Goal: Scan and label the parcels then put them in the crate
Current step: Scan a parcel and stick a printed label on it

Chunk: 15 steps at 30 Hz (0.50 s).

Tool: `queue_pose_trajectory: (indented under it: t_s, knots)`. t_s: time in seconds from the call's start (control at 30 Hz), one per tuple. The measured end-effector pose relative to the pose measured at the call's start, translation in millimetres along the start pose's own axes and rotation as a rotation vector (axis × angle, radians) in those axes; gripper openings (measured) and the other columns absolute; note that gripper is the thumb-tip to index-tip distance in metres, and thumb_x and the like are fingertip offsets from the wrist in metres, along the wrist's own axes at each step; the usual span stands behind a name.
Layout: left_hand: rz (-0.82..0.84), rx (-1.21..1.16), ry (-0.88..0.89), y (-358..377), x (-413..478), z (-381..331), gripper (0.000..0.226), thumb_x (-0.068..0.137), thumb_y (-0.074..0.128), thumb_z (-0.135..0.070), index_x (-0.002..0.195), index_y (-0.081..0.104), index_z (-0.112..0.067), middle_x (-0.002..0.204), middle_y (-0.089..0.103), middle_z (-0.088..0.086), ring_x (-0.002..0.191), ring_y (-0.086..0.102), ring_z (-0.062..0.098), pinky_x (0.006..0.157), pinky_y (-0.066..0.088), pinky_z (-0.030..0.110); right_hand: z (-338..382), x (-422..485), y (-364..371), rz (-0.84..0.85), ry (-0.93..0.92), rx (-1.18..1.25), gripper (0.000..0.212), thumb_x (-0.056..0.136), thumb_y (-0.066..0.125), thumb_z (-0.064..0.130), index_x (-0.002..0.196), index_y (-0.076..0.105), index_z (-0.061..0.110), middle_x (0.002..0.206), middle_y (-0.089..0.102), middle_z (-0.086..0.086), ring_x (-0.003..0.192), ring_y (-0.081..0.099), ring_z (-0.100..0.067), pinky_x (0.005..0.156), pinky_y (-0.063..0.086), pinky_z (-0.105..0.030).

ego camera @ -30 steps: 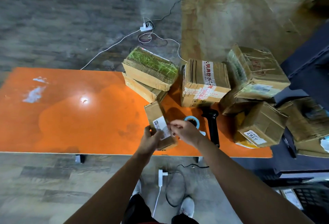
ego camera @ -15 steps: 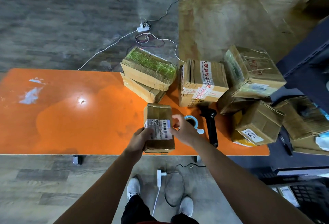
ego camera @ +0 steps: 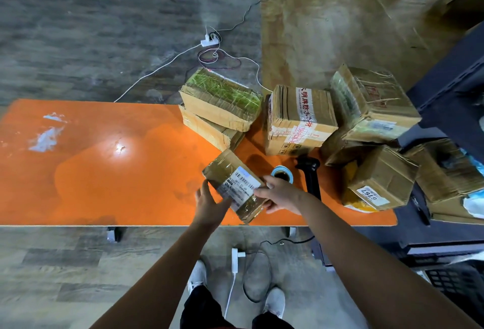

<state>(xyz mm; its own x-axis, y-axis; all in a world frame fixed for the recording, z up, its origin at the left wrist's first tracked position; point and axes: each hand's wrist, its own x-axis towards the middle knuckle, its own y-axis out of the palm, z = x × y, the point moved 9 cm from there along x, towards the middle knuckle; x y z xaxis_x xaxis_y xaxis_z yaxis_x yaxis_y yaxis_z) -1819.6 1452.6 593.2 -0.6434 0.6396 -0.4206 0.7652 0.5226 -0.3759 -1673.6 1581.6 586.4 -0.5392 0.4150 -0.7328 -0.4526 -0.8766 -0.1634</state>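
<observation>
The long orange table point(ego camera: 104, 171) stands on a grey plank floor, and my view looks down over its near edge. Close to that edge is the small brown cardboard parcel point(ego camera: 225, 165), wrapped in clear tape and turned at an angle, with the white barcode label point(ego camera: 239, 184) facing up. I see the left hand point(ego camera: 209, 201) gripping the parcel's near left side, thumb up along the edge. The right hand point(ego camera: 281, 195) holds the near right corner, fingers curled over the end of the label. The parcel sits between the two hands, with most of it reaching away from them toward the far side. I cannot tell whether its underside touches the table. Just beyond the right hand lies a blue roll of tape point(ego camera: 281, 173), and beside that a black handheld scanner point(ego camera: 310, 174). Farther back are two flat cardboard parcels point(ego camera: 220, 119) stacked one on the other, the top one with a green face. To their right is a square carton with red printed tape point(ego camera: 298, 119). More taped cartons are heaped at the right end, among them a brown box labelled 6767 point(ego camera: 379, 179). At the lower right corner I can make out a dark perforated crate point(ego camera: 455, 281).
</observation>
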Motion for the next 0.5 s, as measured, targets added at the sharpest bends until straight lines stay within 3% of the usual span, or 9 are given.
queue_pose_trajectory:
  t_s: [0.13,0.23,0.33,0.4,0.5]
  knots:
    - [-0.131,0.596,0.268,-18,-4,-17,0.089,0.075,0.067,-0.01,0.152,0.024,-0.018,0.149,0.03,0.01,0.137,0.028,0.033,0.108,0.036,0.047,11,9,-4,-0.027,-0.027,-0.184,0.064,0.095,0.062,0.023,0.151,0.033,0.016,0.147,0.042,-0.009,0.113,0.057,-0.024,0.066,0.06,-0.026]
    - [0.02,0.931,0.415,0,-3,-19,0.091,0.079,0.066,-0.016,0.154,0.017,-0.027,0.16,0.015,0.005,0.148,0.006,0.029,0.119,0.019,0.048,20,13,-6,-0.123,-0.079,-0.354,0.051,0.097,0.056,0.025,0.146,0.043,0.017,0.137,0.053,-0.01,0.098,0.067,-0.023,0.075,0.061,-0.031]
    - [0.066,0.977,0.422,7,3,-23,0.083,0.085,0.067,-0.037,0.153,0.021,-0.026,0.16,0.017,0.003,0.149,0.006,0.026,0.121,0.012,0.047,29,11,-7,-0.208,-0.15,-0.424,0.037,0.099,0.051,0.031,0.132,0.056,0.017,0.109,0.068,-0.005,0.082,0.069,-0.018,0.074,0.06,-0.032]
    - [0.053,1.0,0.39,8,5,-26,0.083,0.084,0.067,-0.044,0.152,0.022,-0.027,0.157,0.023,0.003,0.147,0.012,0.026,0.12,0.016,0.048,34,6,-10,-0.258,-0.203,-0.465,0.034,0.099,0.049,0.028,0.131,0.057,0.017,0.112,0.067,-0.002,0.08,0.065,-0.014,0.063,0.052,-0.021]
    - [0.044,1.049,0.353,13,6,-30,0.083,0.084,0.065,-0.046,0.151,0.021,-0.026,0.152,0.028,0.004,0.144,0.018,0.029,0.117,0.023,0.049,37,-8,-27,-0.4,-0.288,-0.371,0.031,0.098,0.046,0.017,0.126,0.061,0.018,0.12,0.063,0.0,0.089,0.06,-0.012,0.062,0.044,-0.014]
